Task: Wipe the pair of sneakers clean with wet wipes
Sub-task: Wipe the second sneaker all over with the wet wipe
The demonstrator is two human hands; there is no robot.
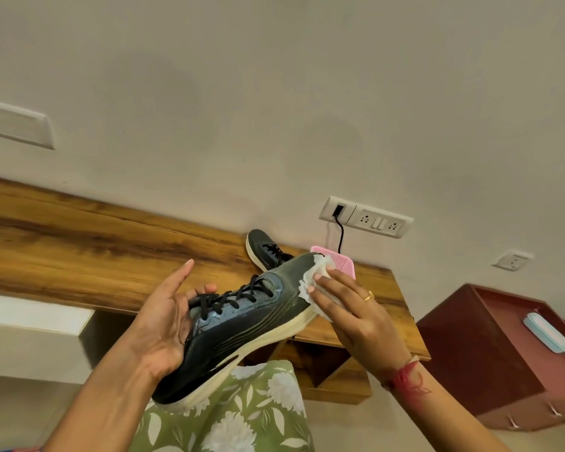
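Starting nearest, at six o'clock: green floral fabric (pixel 242 415) over the lap, cut off by the lower edge. Gripping the dark sneaker (pixel 242 331) just above it with the left hand (pixel 162 324) at eight o'clock, fingers (pixel 207 288) curled over the collar by the black laces, thumb sticking up, palm against the heel side. Held tilted in mid-air, toe up toward one o'clock, white sole facing down and right, clear of the bench (pixel 95 256). Pressing a crumpled white wet wipe (pixel 313 275) onto the toe with the right hand (pixel 353 314) at three o'clock, fingers curved over the wipe and pinning it there; ring (pixel 369 295) on one finger, red thread (pixel 408 376) round the wrist.

Beyond, from nine o'clock across to three o'clock, wooden bench fixed along the pale wall, with the second sneaker (pixel 263 249) resting on it at twelve o'clock, its heel end hidden behind the held toe. Just beside that, a pink box (pixel 341 261), largely covered by wipe and fingers; hard to say what it is. Above, a white socket panel (pixel 366 217) with a black cable (pixel 340 233) dropping behind the pink box. Farther out at three o'clock, a maroon cabinet (pixel 490 360) bearing a light blue case (pixel 547 332). At ten o'clock, a blurred white wall plate (pixel 17 125), cut off by the left edge.
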